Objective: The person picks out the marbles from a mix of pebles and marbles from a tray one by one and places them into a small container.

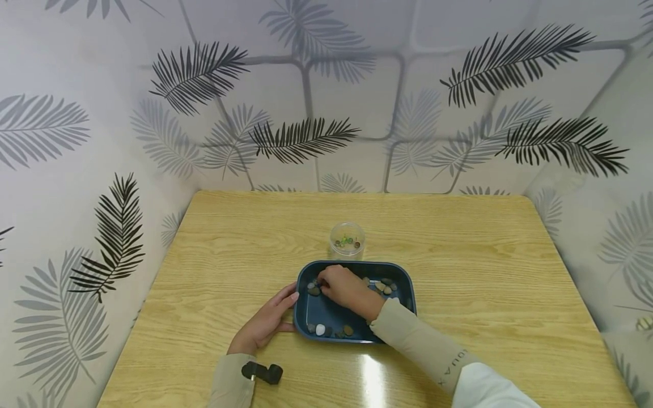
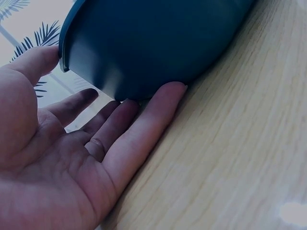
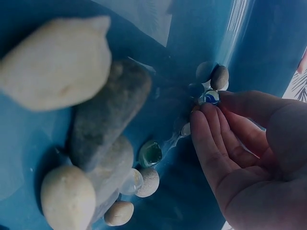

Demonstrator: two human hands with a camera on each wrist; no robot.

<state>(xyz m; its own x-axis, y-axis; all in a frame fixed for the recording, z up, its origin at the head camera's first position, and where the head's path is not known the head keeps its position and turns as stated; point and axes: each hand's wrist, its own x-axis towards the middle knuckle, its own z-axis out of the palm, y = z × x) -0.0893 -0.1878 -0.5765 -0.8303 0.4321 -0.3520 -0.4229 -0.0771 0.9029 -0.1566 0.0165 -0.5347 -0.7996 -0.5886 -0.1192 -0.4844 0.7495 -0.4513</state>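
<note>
A dark blue rectangular tray (image 1: 326, 310) stands on the wooden table with stones and glass pieces inside. My left hand (image 1: 267, 320) lies against its left end; in the left wrist view the thumb touches the rim and the other fingers extend low along the outer wall. Inside, my right hand (image 1: 347, 288) reaches to the upper left corner. Its thumb and fingers pinch a clear marble (image 3: 209, 97) with a blue swirl, in the right wrist view. Close by lie a small grey stone (image 3: 220, 77) and a green glass piece (image 3: 151, 153).
Behind the tray stands a clear round container (image 1: 347, 240) with several marbles in it. Pale stones (image 1: 380, 286) lie at the tray's right, and a white stone (image 1: 320, 330) sits near its front wall. Leaf-patterned walls border the wooden table (image 1: 484, 255).
</note>
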